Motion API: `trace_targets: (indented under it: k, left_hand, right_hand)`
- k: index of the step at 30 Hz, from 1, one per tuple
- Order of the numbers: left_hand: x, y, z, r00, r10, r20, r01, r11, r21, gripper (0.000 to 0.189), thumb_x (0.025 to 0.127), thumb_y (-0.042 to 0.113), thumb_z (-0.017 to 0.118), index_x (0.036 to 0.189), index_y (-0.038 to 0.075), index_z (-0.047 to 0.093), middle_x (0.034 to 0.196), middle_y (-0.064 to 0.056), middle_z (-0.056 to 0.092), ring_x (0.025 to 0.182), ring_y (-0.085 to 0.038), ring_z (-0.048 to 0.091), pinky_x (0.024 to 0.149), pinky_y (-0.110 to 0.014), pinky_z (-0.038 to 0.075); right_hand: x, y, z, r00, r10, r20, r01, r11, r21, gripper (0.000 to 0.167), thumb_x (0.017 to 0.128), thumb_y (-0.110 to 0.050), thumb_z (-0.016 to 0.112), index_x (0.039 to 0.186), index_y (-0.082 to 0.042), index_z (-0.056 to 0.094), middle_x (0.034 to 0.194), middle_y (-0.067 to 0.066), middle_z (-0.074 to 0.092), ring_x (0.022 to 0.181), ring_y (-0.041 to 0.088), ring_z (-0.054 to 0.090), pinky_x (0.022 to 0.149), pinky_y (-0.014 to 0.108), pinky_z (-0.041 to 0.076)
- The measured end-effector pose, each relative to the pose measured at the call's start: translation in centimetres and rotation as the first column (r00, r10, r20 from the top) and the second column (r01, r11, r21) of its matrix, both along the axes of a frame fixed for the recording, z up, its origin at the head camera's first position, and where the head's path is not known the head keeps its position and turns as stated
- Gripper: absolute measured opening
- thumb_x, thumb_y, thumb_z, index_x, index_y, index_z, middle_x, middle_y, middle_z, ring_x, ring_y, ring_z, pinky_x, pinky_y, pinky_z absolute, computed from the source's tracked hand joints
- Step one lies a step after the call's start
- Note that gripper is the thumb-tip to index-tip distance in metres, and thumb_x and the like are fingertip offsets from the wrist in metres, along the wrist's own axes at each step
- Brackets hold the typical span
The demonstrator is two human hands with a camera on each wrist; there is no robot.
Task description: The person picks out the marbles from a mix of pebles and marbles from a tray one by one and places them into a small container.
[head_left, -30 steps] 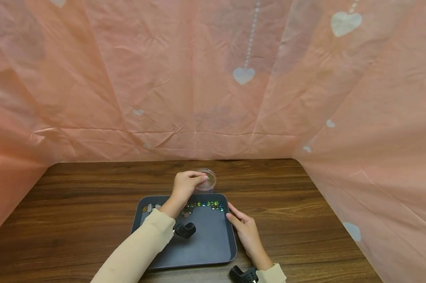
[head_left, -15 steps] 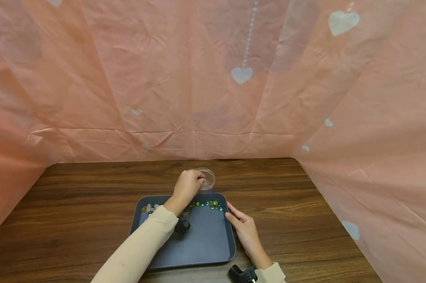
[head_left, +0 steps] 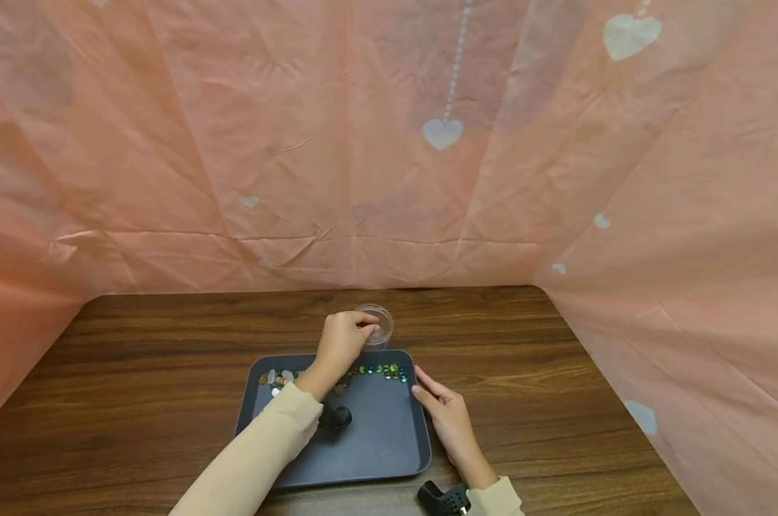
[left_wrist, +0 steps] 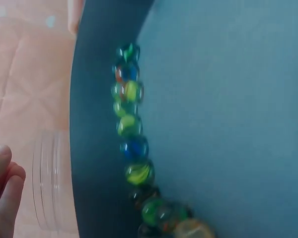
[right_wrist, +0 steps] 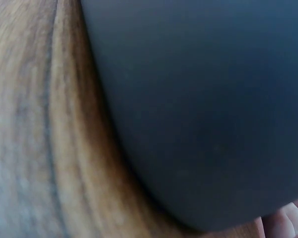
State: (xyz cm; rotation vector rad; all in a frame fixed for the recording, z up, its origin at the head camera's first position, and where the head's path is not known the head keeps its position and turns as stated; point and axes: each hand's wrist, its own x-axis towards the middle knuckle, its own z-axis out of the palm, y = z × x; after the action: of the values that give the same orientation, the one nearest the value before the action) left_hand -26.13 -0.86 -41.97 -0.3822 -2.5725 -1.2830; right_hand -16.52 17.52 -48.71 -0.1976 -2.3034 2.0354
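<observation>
A clear plastic cup (head_left: pixel 383 326) stands behind the dark grey tray (head_left: pixel 389 430). Over the cup's mouth hangs my left hand (head_left: pixel 342 340), thumb and index finger slightly apart. No marble shows between these fingers, and in the left wrist view the fingertips (left_wrist: pixel 17 171) are beside the cup (left_wrist: pixel 52 183). My right hand (head_left: pixel 449 423) holds the tray by its right side, thumb at the rim. Glass marbles (head_left: pixel 394 369) in green, yellow and blue line the tray's far wall; in the left wrist view the marble row (left_wrist: pixel 129 126) runs along the wall.
Pale and brown stones (head_left: pixel 272 376) lie in the tray's far left corner, partly hidden by my left arm. Brown wooden table (head_left: pixel 556 430) surrounds the tray. A pink cloth (head_left: pixel 363 179) with hearts hangs behind it and at both sides.
A green marble showed between my left finger and thumb over the cup a second ago; it is no longer seen there. My right hand has stayed on the tray.
</observation>
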Motion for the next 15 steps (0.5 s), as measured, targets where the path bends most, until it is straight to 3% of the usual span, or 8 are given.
trace_targets:
  k: [8,15]
  left_hand:
    - [1.7,0.4,-1.1,0.993,-0.038,0.112,0.019,0.987,0.162,0.011,0.084,0.014,0.078,0.092,0.007,0.081,0.088,-0.007,0.079,0.081,-0.020,0.073,0.063,-0.024,0.055]
    - [2.6,0.5,-2.9,0.979,-0.070,0.192,0.046,0.991,0.129,0.008,0.084,0.014,0.079,0.089,0.008,0.081,0.088,-0.007,0.079,0.079,-0.016,0.071,0.060,-0.021,0.050]
  right_hand:
    - [-0.1,0.0,0.1,1.000,0.001,-0.011,0.000,1.000,0.018,0.040,0.096,-0.018,0.065,0.134,-0.007,0.062,0.139,0.009,0.059,0.135,0.025,0.050,0.094,0.010,0.045]
    - [-0.1,0.0,-0.1,1.000,0.009,-0.005,-0.008,1.000,0.022,0.040,0.096,-0.019,0.065,0.135,-0.007,0.062,0.140,0.009,0.058,0.135,0.025,0.049,0.093,0.009,0.044]
